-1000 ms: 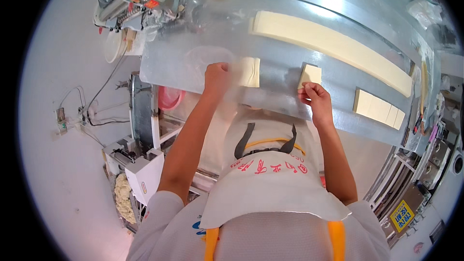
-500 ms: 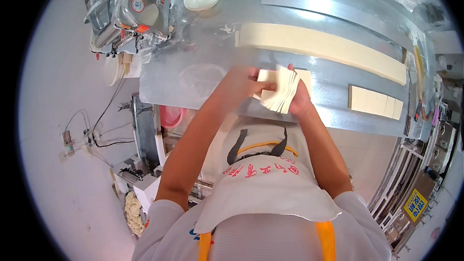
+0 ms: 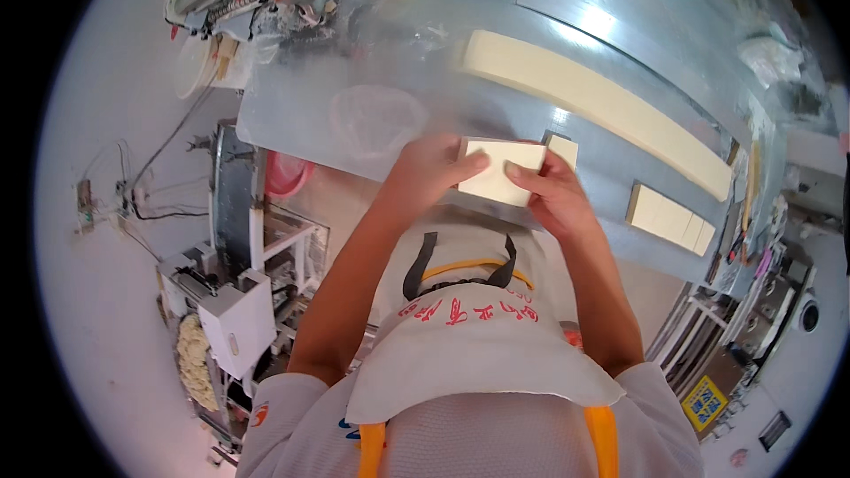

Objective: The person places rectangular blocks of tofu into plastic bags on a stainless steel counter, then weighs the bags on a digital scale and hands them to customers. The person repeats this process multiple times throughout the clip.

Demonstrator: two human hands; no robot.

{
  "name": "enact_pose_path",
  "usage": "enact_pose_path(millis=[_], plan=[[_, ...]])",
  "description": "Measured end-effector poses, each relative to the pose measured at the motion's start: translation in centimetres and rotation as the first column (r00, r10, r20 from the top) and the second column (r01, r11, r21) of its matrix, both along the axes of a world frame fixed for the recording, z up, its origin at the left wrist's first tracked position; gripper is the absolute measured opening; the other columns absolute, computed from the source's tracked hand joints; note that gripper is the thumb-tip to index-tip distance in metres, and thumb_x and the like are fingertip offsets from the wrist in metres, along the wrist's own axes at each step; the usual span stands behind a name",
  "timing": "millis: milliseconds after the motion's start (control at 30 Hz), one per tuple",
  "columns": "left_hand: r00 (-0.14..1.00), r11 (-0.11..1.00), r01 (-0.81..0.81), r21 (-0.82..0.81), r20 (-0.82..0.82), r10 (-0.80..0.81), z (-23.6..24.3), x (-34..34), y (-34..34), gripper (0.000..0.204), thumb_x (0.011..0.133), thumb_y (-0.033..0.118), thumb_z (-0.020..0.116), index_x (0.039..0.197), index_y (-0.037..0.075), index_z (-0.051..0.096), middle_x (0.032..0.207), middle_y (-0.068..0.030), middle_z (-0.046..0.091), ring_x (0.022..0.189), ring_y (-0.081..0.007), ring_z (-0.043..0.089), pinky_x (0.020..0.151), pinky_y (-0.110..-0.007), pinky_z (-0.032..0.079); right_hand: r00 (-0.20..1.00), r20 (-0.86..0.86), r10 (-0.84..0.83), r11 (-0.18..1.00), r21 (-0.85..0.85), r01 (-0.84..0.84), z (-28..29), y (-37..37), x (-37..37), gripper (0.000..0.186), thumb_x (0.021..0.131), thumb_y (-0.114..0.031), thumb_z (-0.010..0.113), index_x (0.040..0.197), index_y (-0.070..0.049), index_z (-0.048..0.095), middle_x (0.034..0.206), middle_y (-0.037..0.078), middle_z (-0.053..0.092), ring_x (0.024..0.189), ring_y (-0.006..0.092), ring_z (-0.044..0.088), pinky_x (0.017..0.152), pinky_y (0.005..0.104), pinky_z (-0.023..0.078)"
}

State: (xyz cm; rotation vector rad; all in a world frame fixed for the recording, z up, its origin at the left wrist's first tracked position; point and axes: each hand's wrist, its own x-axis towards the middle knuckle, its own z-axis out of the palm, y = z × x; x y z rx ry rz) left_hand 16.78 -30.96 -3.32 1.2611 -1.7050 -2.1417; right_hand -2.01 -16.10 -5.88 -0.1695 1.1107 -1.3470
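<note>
Both hands square up a stack of pale dough sheets [image 3: 498, 175] above the near edge of a metal table [image 3: 297, 111], where a moment earlier the same sheets fan out loosely between them. The left hand [image 3: 427, 170] is partly closed on the stack's left end, its thumb on the top face; the right hand [image 3: 561, 201] grips the right end the same way, and the fingers beneath are mostly out of sight. The ragged layers now show as one flat, straight-edged block, which suggests that the evening-up is well along. Just behind the right hand, a smaller dough piece [image 3: 565, 150] lies on the table. Farther back runs a long dough strip [image 3: 598, 108], and off to the right sits a row of cut dough [image 3: 670, 219], apart from both hands
</note>
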Motion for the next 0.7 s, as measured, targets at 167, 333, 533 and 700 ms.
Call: enact_pose_path(millis=[167,333,533,700], plan=[[0.986,0.973,-0.151,0.177,0.095,0.136,-6.2,8.3,3.2,0.038,0.103,0.035,0.067,0.116,0.000,0.073,0.102,-0.0048,0.072,0.090,-0.0119,0.065,0.082,-0.031,0.053,0.959,-0.244,0.144,0.990,0.043,-0.138,5.7,-1.0,-5.0,0.041,0.088,-0.003,0.079,0.127,0.003,0.068,0.115,0.007,0.075,0.098,0.0158,0.070,0.086,0.0289,0.055],[0.985,0.990,-0.057,0.131,0.171,0.034,-12.2,10.9,6.6,0.033,0.103,0.036,0.066,0.109,0.005,0.073,0.096,-0.0023,0.071,0.087,-0.0120,0.064,0.080,-0.029,0.053,0.735,-0.605,0.308,0.948,0.262,-0.181,6.4,-3.7,-8.6,0.038,0.087,-0.002,0.072,0.123,0.006,0.071,0.105,0.007,0.075,0.093,0.0140,0.068,0.083,0.0275,0.053],[0.999,0.985,0.008,0.171,0.037,-0.015,-14.3,9.1,6.8,0.031,0.105,0.034,0.063,0.104,0.005,0.072,0.097,-0.0034,0.071,0.089,-0.0134,0.066,0.080,-0.029,0.054,0.328,-0.800,0.502,0.864,0.483,-0.145,9.2,-7.7,-6.3,0.033,0.086,-0.012,0.084,0.111,0.007,0.076,0.096,0.008,0.077,0.082,0.0127,0.067,0.075,0.0315,0.055],[0.921,0.783,-0.115,0.611,-0.231,0.315,-14.3,5.0,4.3,0.038,0.109,0.038,0.057,0.114,0.004,0.071,0.112,-0.0102,0.073,0.101,-0.0201,0.071,0.088,-0.036,0.058,0.379,-0.719,0.582,0.809,0.470,-0.353,12.4,-11.8,-0.8,0.041,0.085,-0.011,0.086,0.120,0.006,0.072,0.101,0.009,0.077,0.086,0.0133,0.069,0.078,0.0303,0.055]])
